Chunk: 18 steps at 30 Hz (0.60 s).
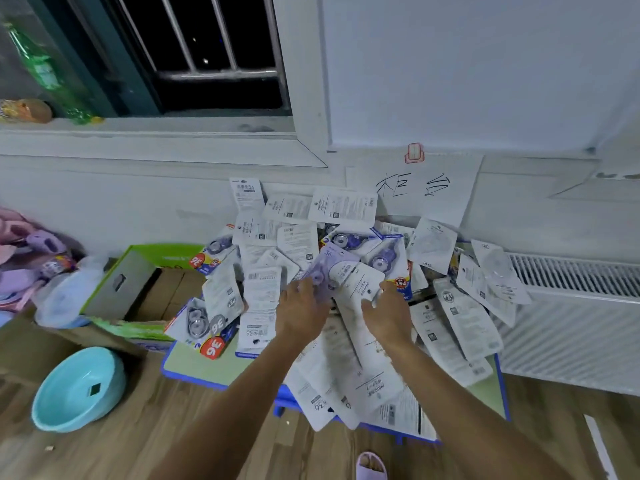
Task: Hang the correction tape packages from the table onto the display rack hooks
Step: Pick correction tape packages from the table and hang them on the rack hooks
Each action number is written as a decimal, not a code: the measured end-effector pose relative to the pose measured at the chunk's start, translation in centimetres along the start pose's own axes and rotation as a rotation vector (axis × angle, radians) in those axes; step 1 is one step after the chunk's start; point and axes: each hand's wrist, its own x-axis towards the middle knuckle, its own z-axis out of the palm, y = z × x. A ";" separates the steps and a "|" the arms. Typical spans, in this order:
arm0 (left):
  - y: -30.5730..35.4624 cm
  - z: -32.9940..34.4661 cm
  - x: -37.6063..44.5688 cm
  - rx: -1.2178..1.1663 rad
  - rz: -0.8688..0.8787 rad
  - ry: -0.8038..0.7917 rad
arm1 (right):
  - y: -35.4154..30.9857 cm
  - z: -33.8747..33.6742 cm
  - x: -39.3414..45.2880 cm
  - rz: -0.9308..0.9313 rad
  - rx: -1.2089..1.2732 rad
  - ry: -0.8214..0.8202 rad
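Between both hands' fingers (313, 284), a correction tape package (334, 268) tops the pile.

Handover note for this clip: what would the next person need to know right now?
Left hand and right hand both reach into the heap of correction tape packages on the small table, their fingers on packages at the heap's middle; whether either grips one is unclear. No display rack in view. No package seen hung; the whole heap is left to hang.
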 end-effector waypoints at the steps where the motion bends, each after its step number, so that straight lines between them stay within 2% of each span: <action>1: -0.1 0.3 0.7 -0.005 -0.009 0.000 | 0.0 0.1 0.5 0.008 -0.008 -0.001; 6: -0.7 1.5 3.4 0.054 -0.021 -0.024 | -0.4 0.6 2.1 0.053 0.003 0.042; 10: -0.4 1.8 5.0 0.119 -0.061 -0.005 | -1.1 0.7 3.0 0.090 0.127 0.086; 13: -0.5 1.2 6.2 0.065 -0.055 0.018 | -1.9 0.5 3.3 0.132 0.304 0.123; 18: -0.2 -0.4 7.1 -0.150 0.097 0.083 | -4.5 -0.8 3.6 0.140 0.596 0.115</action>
